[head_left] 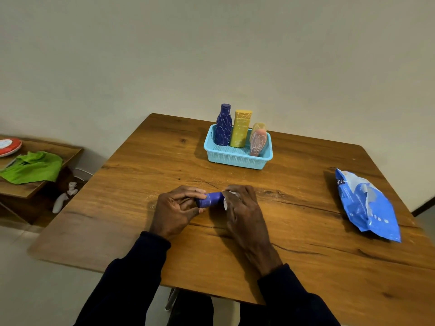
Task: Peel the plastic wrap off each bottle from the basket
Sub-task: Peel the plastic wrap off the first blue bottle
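Note:
A small blue bottle (pixel 210 199) lies sideways just above the wooden table (pixel 306 243), held between both hands. My left hand (pixel 175 209) grips its left end. My right hand (pixel 242 205) covers its right end, with a bit of whitish plastic wrap (pixel 225 203) showing under the fingers. At the back of the table a light blue basket (pixel 236 158) holds three upright wrapped bottles: a dark blue bottle (pixel 223 125), a yellow bottle (pixel 241 129) and a pink-orange bottle (pixel 258 140).
A blue plastic pouch (pixel 367 204) lies near the table's right edge. To the left stands a lower side table (pixel 35 187) with a green cloth (pixel 33 167) and a red and white plate (pixel 9 147). A wall runs behind.

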